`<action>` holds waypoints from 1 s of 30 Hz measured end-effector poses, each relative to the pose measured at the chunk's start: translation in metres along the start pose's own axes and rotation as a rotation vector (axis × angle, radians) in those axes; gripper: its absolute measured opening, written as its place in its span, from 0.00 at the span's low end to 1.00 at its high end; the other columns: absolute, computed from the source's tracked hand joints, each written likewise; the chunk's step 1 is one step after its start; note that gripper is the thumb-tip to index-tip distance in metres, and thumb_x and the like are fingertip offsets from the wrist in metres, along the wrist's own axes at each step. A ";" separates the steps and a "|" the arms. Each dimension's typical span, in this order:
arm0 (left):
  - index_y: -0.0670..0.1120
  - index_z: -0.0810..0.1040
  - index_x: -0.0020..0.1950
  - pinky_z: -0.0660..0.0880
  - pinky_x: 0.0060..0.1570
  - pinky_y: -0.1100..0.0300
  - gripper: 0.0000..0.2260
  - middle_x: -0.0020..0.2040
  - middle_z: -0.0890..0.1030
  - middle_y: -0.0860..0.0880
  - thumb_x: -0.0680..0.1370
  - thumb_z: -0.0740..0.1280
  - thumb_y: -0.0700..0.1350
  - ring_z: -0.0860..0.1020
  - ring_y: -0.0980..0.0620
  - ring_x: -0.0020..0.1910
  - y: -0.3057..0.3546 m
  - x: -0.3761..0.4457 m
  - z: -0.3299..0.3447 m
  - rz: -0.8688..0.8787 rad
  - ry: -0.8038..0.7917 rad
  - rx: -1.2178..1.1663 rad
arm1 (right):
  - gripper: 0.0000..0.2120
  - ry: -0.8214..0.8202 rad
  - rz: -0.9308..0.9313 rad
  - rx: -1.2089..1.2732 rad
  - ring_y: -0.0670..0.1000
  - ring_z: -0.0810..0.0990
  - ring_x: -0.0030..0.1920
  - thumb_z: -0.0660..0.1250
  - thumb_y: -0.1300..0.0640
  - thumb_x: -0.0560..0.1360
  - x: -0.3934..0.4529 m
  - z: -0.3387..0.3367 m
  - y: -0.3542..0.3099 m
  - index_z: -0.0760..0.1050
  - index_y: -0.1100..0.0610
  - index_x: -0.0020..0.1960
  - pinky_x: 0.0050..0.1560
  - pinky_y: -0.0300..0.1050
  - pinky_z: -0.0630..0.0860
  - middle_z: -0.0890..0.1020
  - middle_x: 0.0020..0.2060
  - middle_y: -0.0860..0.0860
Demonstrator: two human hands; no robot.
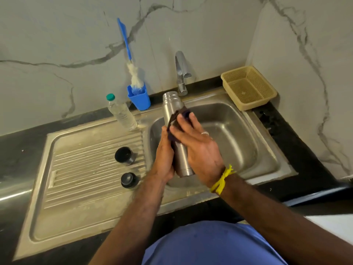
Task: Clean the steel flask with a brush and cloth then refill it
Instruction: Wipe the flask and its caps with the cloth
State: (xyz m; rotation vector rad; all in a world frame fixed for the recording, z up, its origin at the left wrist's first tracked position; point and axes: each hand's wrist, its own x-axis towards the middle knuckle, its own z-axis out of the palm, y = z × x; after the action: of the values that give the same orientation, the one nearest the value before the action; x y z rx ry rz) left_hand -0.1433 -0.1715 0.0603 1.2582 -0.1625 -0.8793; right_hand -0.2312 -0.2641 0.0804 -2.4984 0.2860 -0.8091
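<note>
Head view. Illumination is soft, even and moderately dim, with a greenish-grey cast over the marble wall (210, 25). Diffuse highlights lie on the tap (181, 71), the upper wall of the steel flask (170, 104) and the sink basin (229, 131); a brighter streak of glare marks the counter's rounded front edge (13, 196) at far left. Shadows are faint and soft-edged, without a clear direction. Wide-angle distortion bows the counter lines and wall seams toward the frame edges. Detail is slightly smeared throughout, most visibly on the hands and the frame margins.
</note>
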 end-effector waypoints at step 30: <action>0.45 0.69 0.75 0.73 0.65 0.31 0.44 0.69 0.76 0.32 0.67 0.79 0.66 0.77 0.31 0.66 0.013 0.015 -0.028 -0.022 0.173 -0.126 | 0.28 -0.029 0.082 0.415 0.51 0.72 0.73 0.62 0.79 0.72 -0.044 0.004 0.027 0.76 0.61 0.69 0.72 0.55 0.70 0.75 0.70 0.56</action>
State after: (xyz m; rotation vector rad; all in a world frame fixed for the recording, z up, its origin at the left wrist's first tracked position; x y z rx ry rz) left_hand -0.1110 -0.1596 0.0563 1.2132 0.0433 -0.7830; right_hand -0.2649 -0.2704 0.0422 -2.0941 0.1863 -0.7153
